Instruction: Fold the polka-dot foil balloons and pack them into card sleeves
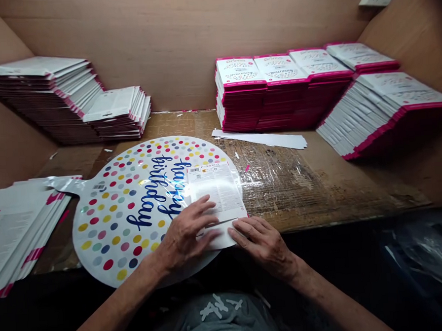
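A grey garment with white lettering (214, 325) fills the bottom of the view, and both forearms reach forward from beside it. A white printed card with a barcode (215, 188) lies on a round foil balloon (109, 225), its longer axis pointing away from the person and its lower end folded into a flap across the body. The left hand (183, 236) is nearer the card's middle, its fingers (203, 217) lying flat and slightly spread across the lower card, pressing without pinching. The right hand (264, 247) sits at the flap's right end, its fingers (243, 233) extended flat on the fold, holding nothing between them.

The balloon shows multicoloured dots and blue "happy birthday" script, with its neck (61, 186) pointing left. Just beyond the balloon lies a white paper strip (259, 139). Farther beyond and to the right stand stacks of pink-edged packaged balloons (284, 90); beyond and to the left are white-topped stacks (65, 102). More packages (20, 230) lie beside the balloon's left edge, on a tape-covered worktable (292, 186).
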Tool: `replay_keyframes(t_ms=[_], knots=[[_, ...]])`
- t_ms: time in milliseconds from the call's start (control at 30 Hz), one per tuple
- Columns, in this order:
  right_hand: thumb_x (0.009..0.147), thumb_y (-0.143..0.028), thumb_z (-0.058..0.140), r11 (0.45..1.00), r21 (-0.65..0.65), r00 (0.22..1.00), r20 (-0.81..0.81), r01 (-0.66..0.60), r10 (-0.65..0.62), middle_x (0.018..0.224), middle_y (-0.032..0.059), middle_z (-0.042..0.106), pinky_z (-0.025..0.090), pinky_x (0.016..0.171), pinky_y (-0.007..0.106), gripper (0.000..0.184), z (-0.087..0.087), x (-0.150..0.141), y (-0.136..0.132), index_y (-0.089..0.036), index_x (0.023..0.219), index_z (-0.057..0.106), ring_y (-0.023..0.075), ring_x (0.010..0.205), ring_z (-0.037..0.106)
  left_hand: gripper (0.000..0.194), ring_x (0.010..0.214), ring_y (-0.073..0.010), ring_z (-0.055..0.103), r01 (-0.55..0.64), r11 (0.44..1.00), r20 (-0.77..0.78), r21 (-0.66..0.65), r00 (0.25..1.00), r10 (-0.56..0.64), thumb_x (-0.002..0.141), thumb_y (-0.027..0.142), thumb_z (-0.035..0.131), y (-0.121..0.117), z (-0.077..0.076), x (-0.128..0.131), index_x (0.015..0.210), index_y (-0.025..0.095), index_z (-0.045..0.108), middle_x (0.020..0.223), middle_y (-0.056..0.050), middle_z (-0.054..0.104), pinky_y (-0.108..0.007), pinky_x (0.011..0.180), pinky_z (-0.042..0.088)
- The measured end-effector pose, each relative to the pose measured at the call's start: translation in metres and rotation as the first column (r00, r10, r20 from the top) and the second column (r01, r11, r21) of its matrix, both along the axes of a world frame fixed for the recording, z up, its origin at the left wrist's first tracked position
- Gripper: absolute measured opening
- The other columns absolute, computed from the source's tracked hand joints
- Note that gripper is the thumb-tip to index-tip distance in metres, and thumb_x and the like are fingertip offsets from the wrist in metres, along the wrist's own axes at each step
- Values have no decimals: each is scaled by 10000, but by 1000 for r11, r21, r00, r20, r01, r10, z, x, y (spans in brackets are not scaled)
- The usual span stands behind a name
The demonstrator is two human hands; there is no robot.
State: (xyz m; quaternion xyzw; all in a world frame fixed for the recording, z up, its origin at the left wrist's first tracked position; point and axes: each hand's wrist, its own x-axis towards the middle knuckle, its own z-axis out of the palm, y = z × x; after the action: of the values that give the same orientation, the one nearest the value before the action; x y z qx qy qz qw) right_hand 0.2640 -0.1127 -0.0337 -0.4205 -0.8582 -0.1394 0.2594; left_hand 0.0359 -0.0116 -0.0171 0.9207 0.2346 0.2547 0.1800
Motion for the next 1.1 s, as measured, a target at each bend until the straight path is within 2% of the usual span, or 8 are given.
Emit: replay_keyframes(t_ms=[100,200,333,500,633,767,933,1100], knots=[[983,-214,524,1000,1,999,-45,-19,19,1060,118,713,502,916,383,206,0,1,1,-156,1115,672,216,1036,630,465,1372,-338,438,26,999,-67,-32,997,-28,783,526,713,-20,3,-10,1099,187,678,1376,-177,568,-510,1069,465],[990,-248,518,993,-117,988,-152,15,-33,941,85,716,503,831,333,190,4,-1,7,-172,981,692,187,902,638,277,1371,-316,446,-34,999,-49,-27,998,33,889,409,614,-29,4,-8,1034,191,706,1354,-153,590,-480,1061,479],[1002,-334,494,914,-368,926,-258,169,-276,804,44,675,510,672,260,270,10,-9,24,-184,860,669,149,727,632,304,1268,-308,551,-302,953,-52,-22,952,301,945,267,492,-27,2,12,728,179,686,1090,-125,699,-454,992,524],[975,-476,500,976,-140,980,-89,164,-178,1269,198,621,510,922,446,467,0,-4,17,-116,1257,595,294,1136,602,305,1236,-405,549,-615,782,-111,100,775,623,899,403,588,-21,-16,29,891,102,640,1330,-290,556,-565,945,498],[968,-248,575,998,-21,996,-68,55,-56,1107,116,724,531,879,379,295,-7,11,-8,-149,1242,619,226,1019,658,532,1285,-418,505,-634,773,8,15,773,634,836,548,631,-28,-23,30,1126,104,585,1419,-294,487,-599,1010,439],[921,-106,610,995,35,958,-277,93,-79,1008,77,749,549,818,334,318,7,9,-7,-199,1224,630,188,933,676,641,1065,-341,661,-543,662,94,-516,733,674,726,600,716,-38,-1,27,1179,166,586,1167,-178,688,-486,889,544],[934,-221,619,998,59,962,-272,20,-4,979,79,738,502,891,371,171,24,-25,33,-192,1095,668,200,935,659,497,576,-192,666,-16,174,121,-985,656,745,689,533,767,-31,23,23,967,135,662,723,-52,714,-281,523,532],[956,-295,574,971,-186,975,-139,147,-174,866,75,673,478,735,311,137,35,-69,78,-181,903,627,194,801,625,484,657,-178,691,105,205,230,-973,441,868,648,428,832,-12,22,11,1014,152,676,860,-59,747,-291,639,574]])
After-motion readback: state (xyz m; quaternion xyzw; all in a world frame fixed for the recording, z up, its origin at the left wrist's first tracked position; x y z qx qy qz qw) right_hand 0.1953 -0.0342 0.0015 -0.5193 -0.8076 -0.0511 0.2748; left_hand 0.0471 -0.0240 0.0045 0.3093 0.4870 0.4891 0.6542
